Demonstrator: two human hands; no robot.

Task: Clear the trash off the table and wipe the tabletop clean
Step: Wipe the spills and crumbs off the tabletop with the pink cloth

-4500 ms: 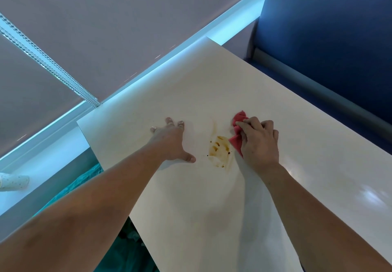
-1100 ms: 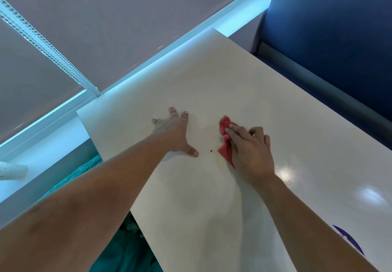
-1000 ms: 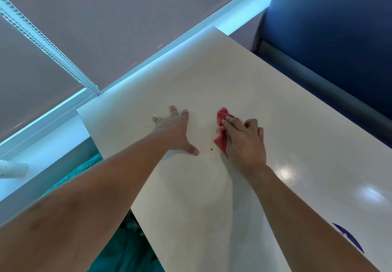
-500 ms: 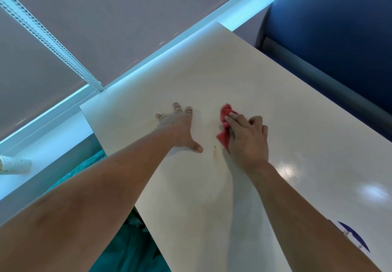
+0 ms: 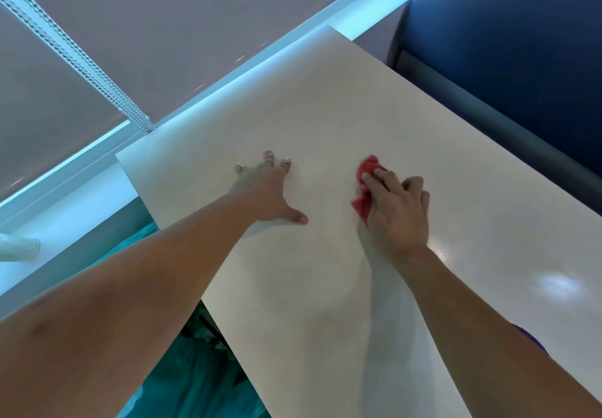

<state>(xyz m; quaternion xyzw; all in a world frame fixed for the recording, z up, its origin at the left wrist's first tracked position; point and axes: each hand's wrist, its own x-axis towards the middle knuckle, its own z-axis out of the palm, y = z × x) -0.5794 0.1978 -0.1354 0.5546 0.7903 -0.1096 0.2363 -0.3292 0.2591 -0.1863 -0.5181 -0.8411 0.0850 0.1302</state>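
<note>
The cream tabletop (image 5: 325, 98) fills the middle of the head view. My left hand (image 5: 265, 189) lies flat on it with fingers spread and thumb out to the right. A crumpled red cloth (image 5: 366, 173) sits on the table right of that hand. My right hand (image 5: 395, 209) grips the cloth, fingers curled over it, and covers most of it. No stain or speck shows on the surface between the two hands.
A blue upholstered seat back (image 5: 521, 43) rises along the table's right side. A green plastic bag (image 5: 195, 381) hangs below the table's left edge. A white paper cup (image 5: 19, 250) lies on the window ledge at far left. A bead chain (image 5: 81, 59) hangs by the blind.
The brown smear seen 4.5 s ago is gone. The small dark speck near the cloth has vanished too. My right hand has slid the cloth slightly right; the left hand stays put.
</note>
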